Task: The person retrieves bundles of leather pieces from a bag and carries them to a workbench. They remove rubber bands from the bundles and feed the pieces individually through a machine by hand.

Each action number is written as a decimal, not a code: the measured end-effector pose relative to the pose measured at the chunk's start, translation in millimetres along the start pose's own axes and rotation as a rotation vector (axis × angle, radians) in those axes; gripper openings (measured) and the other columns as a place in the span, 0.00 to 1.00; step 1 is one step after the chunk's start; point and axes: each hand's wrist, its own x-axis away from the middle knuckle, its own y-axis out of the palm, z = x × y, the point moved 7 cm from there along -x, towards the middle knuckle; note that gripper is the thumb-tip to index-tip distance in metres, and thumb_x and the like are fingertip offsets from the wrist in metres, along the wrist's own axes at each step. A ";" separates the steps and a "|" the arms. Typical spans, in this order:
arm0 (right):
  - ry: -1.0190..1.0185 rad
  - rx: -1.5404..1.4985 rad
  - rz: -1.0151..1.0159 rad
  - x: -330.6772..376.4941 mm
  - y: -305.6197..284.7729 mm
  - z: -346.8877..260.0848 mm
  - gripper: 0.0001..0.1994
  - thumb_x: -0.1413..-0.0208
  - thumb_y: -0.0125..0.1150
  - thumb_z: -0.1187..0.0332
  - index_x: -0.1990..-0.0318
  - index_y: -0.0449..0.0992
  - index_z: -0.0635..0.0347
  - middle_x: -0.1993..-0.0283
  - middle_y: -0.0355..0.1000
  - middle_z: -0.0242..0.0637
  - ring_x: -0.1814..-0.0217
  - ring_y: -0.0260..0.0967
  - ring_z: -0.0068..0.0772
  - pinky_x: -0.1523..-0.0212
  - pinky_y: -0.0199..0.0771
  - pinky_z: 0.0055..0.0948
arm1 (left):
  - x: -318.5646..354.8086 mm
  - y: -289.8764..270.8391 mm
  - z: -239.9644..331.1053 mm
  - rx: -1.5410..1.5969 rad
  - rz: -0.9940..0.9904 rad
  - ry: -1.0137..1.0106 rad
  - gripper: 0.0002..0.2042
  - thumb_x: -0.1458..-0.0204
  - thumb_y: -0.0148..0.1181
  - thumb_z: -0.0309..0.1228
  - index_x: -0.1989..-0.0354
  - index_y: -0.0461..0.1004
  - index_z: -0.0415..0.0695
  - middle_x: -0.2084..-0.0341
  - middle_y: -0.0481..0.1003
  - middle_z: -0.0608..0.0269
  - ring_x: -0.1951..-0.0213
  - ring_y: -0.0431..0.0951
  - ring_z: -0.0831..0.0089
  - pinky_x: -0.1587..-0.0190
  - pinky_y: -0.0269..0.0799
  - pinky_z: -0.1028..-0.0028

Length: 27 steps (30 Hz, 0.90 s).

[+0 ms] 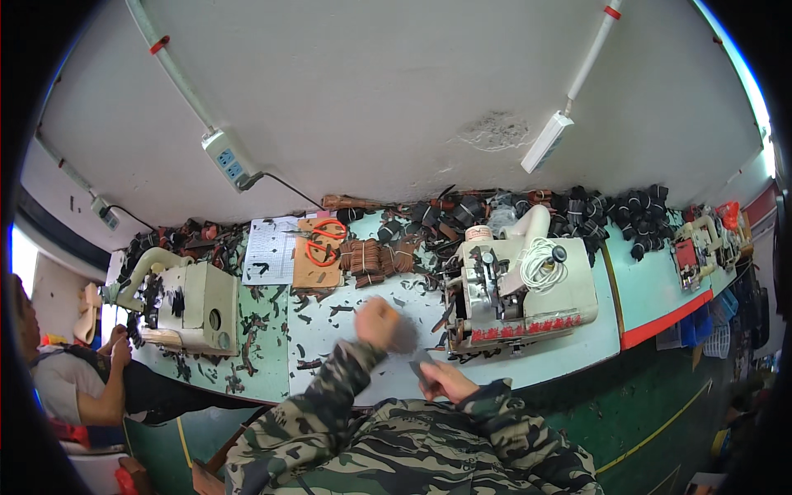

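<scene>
My left hand (378,322) is raised over the white tabletop (330,330), its fingers curled closed. A smeared orange and dark shape shows at its right side; motion blur hides what it is. Lower and to the right, at the table's near edge, my right hand (450,382) pinches a small flat dark grey piece (423,369). Dark scraps lie scattered about the left hand. Beyond it sit bundles of brown strips (363,260) tied with bands. Orange-handled scissors (325,242) lie on a brown board (316,276) farther back.
A cream machine (536,297) with a coil of white cord (543,266) stands to my right. Another machine (191,305) is at the left, where a seated person (78,379) works. Dark bundles (643,219) line the wall. A printed sheet (269,252) lies beside the board.
</scene>
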 end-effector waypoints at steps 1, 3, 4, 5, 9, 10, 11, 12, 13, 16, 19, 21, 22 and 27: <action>0.039 0.026 -0.020 11.1 2.3 5.6 0.17 0.45 0.47 0.53 0.61 0.63 0.59 0.75 0.65 0.34 0.76 0.64 0.23 0.76 0.64 0.21 | -20.0 -3.5 -37.7 0.050 0.047 -0.115 0.05 0.62 0.56 0.29 0.80 0.68 0.42 0.84 0.68 0.54 0.77 0.71 0.57 0.74 0.66 0.66; 0.020 0.192 0.133 28.3 -18.8 15.3 0.19 0.48 0.52 0.53 0.60 0.63 0.60 0.72 0.67 0.37 0.74 0.66 0.26 0.73 0.65 0.23 | -42.5 2.5 -35.6 -0.225 -0.261 -0.083 0.07 0.62 0.55 0.33 0.79 0.68 0.42 0.81 0.72 0.53 0.74 0.73 0.55 0.72 0.67 0.63; -0.017 0.326 0.228 28.7 -26.7 19.5 0.21 0.50 0.55 0.53 0.59 0.63 0.61 0.71 0.68 0.39 0.73 0.67 0.30 0.71 0.66 0.25 | -49.0 3.6 -32.7 -0.225 -0.266 -0.076 0.07 0.62 0.55 0.33 0.79 0.68 0.42 0.81 0.72 0.53 0.74 0.73 0.55 0.72 0.67 0.63; -0.020 0.321 0.232 24.8 -29.3 24.8 0.21 0.50 0.55 0.53 0.59 0.63 0.61 0.71 0.68 0.39 0.73 0.67 0.30 0.71 0.66 0.25 | -55.4 5.7 -30.5 -0.208 -0.292 -0.073 0.07 0.62 0.56 0.33 0.78 0.68 0.43 0.81 0.72 0.52 0.74 0.73 0.55 0.72 0.67 0.62; -0.415 1.056 0.466 8.1 -14.7 -9.1 0.23 0.58 0.60 0.59 0.57 0.63 0.64 0.66 0.66 0.46 0.63 0.65 0.47 0.62 0.65 0.37 | -73.1 12.3 -24.2 -0.243 -0.328 -0.042 0.08 0.62 0.56 0.34 0.78 0.69 0.43 0.81 0.72 0.51 0.72 0.73 0.53 0.71 0.67 0.61; -0.460 1.192 0.506 -0.3 -6.0 -17.0 0.24 0.60 0.61 0.61 0.57 0.63 0.64 0.63 0.65 0.49 0.58 0.63 0.50 0.57 0.64 0.40 | -74.2 11.9 -23.5 -0.283 -0.328 -0.034 0.08 0.63 0.57 0.34 0.78 0.69 0.43 0.81 0.72 0.51 0.72 0.73 0.53 0.70 0.67 0.62; -0.454 1.271 0.507 -12.5 -0.2 -20.7 0.23 0.64 0.62 0.65 0.57 0.64 0.62 0.58 0.63 0.46 0.53 0.61 0.47 0.54 0.62 0.40 | -74.8 8.8 -23.4 -0.289 -0.327 -0.033 0.08 0.63 0.57 0.34 0.78 0.69 0.43 0.81 0.72 0.51 0.72 0.73 0.53 0.70 0.67 0.62; -0.459 1.267 0.504 -24.1 3.2 -24.6 0.23 0.64 0.62 0.65 0.57 0.64 0.62 0.58 0.63 0.46 0.53 0.61 0.47 0.54 0.62 0.40 | -74.0 7.1 -23.2 -0.274 -0.365 -0.032 0.08 0.63 0.57 0.33 0.78 0.69 0.42 0.81 0.72 0.51 0.72 0.73 0.53 0.70 0.68 0.62; -0.467 1.363 0.516 -35.5 7.4 -29.5 0.23 0.65 0.62 0.66 0.57 0.64 0.60 0.56 0.62 0.44 0.52 0.60 0.46 0.54 0.62 0.39 | -73.9 5.8 -23.6 -0.257 -0.402 -0.031 0.08 0.63 0.58 0.33 0.78 0.69 0.42 0.82 0.72 0.50 0.72 0.73 0.53 0.70 0.68 0.63; -0.476 1.454 0.536 -71.3 -3.1 -29.8 0.24 0.67 0.64 0.70 0.57 0.65 0.57 0.52 0.60 0.39 0.48 0.56 0.43 0.51 0.59 0.39 | -79.2 12.6 -43.3 -0.190 -0.447 -0.058 0.08 0.63 0.58 0.32 0.78 0.70 0.41 0.81 0.72 0.50 0.72 0.74 0.54 0.69 0.68 0.64; -0.483 1.530 0.610 -93.8 -17.8 -41.5 0.27 0.67 0.63 0.70 0.53 0.63 0.57 0.51 0.59 0.41 0.46 0.53 0.44 0.48 0.55 0.42 | -79.9 13.4 -46.0 -0.137 -0.530 -0.145 0.08 0.63 0.58 0.32 0.79 0.70 0.41 0.82 0.73 0.51 0.75 0.75 0.56 0.70 0.70 0.65; -0.488 1.512 0.661 -96.9 -22.1 -54.8 0.29 0.66 0.64 0.70 0.51 0.62 0.57 0.49 0.57 0.42 0.44 0.52 0.45 0.47 0.54 0.42 | -82.0 15.5 -52.7 -0.235 -0.539 -0.028 0.07 0.59 0.55 0.33 0.75 0.70 0.43 0.82 0.73 0.52 0.77 0.75 0.56 0.71 0.70 0.64; -0.480 1.491 0.732 -92.2 -25.6 -64.1 0.31 0.66 0.64 0.69 0.49 0.61 0.57 0.47 0.56 0.43 0.43 0.51 0.46 0.46 0.54 0.42 | -84.5 17.7 -43.6 -0.230 -0.543 -0.024 0.07 0.59 0.55 0.33 0.75 0.70 0.43 0.82 0.73 0.52 0.77 0.75 0.56 0.71 0.70 0.64; -0.562 1.425 0.812 -70.7 -7.6 -78.5 0.36 0.65 0.64 0.67 0.44 0.56 0.62 0.44 0.53 0.48 0.41 0.49 0.50 0.44 0.51 0.43 | -107.9 27.3 30.4 -0.302 -0.216 0.342 0.10 0.55 0.49 0.32 0.63 0.69 0.51 0.71 0.70 0.54 0.70 0.74 0.56 0.69 0.70 0.61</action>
